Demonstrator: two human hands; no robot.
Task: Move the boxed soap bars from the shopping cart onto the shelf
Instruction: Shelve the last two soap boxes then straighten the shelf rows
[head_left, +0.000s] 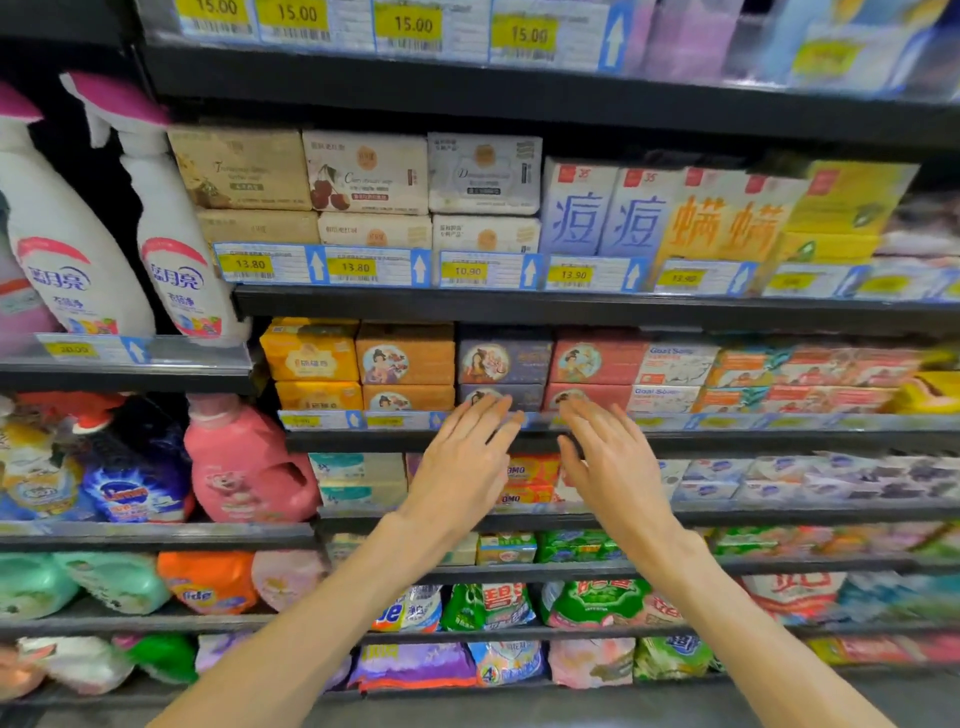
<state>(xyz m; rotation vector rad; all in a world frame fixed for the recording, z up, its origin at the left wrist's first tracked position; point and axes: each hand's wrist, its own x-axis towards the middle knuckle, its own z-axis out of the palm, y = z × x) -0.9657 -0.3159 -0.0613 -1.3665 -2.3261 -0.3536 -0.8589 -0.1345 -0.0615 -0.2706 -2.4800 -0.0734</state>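
Boxed soap bars stand in stacked rows on the middle shelf (571, 440): yellow boxes (309, 355), orange boxes (405, 355), purple boxes (504, 358) and red boxes (597, 361). My left hand (465, 465) reaches up with straight fingers, its fingertips at the lower purple box by the shelf's price rail. My right hand (610, 462) does the same beside it, fingertips at the lower red box. Neither hand holds anything. The shopping cart is out of view.
Above is a shelf of more soap boxes (483, 174) with price tags. White spray bottles (171, 234) and a pink detergent jug (244, 462) stand to the left. Lower shelves hold soap packs and detergent bags (488, 605).
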